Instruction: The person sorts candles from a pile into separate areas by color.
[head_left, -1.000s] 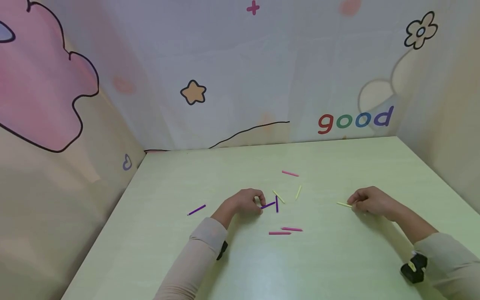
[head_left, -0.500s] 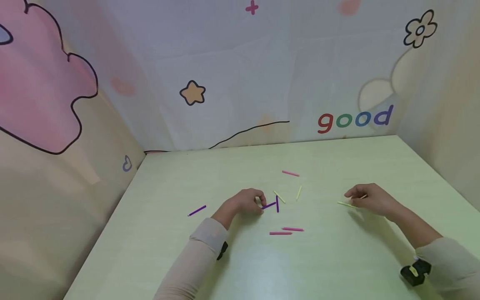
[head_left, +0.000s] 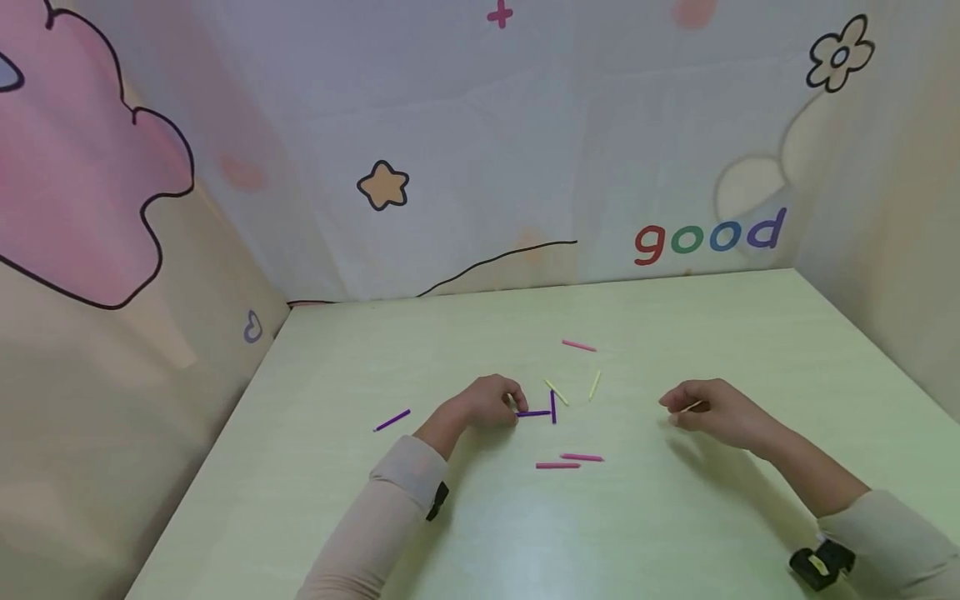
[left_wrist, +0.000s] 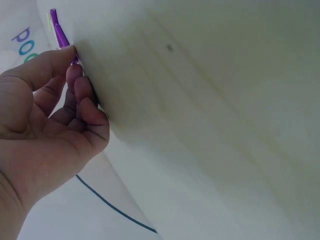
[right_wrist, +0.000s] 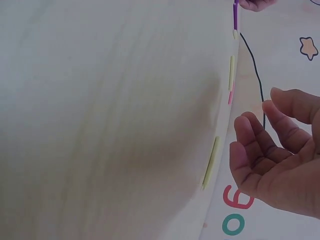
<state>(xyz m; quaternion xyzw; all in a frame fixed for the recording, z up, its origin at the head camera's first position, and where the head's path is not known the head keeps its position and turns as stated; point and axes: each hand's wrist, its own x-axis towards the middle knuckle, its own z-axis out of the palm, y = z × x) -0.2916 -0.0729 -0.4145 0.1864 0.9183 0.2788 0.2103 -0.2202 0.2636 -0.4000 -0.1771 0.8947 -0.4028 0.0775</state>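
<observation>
My left hand (head_left: pixel 493 402) pinches the near end of a thin purple stick (head_left: pixel 534 413) between thumb and forefinger. The stick's far end meets the middle of a second purple stick (head_left: pixel 553 407), making a sideways T on the table. In the left wrist view, purple (left_wrist: pixel 61 36) juts out past the fingertips. My right hand (head_left: pixel 716 410) hovers over the table on the right, fingers loosely bent, thumb and forefinger apart with nothing between them. Through that gap shows a yellow stick (head_left: pixel 693 406), which the right wrist view shows lying on the table beside the hand (right_wrist: pixel 280 150).
Two yellow sticks (head_left: pixel 557 392) (head_left: pixel 595 386) lie just beyond the T, with a pink stick (head_left: pixel 579 345) farther back. Two more pink sticks (head_left: pixel 558 466) (head_left: pixel 582 457) lie nearer me. Another purple stick (head_left: pixel 392 420) is to the left. A printed cloth wall (head_left: pixel 480 167) encloses the table.
My right hand has come up off the yellow stick and moved left and toward me, leaving it on the table. The left hand has turned its purple stick from slanted to nearly level.
</observation>
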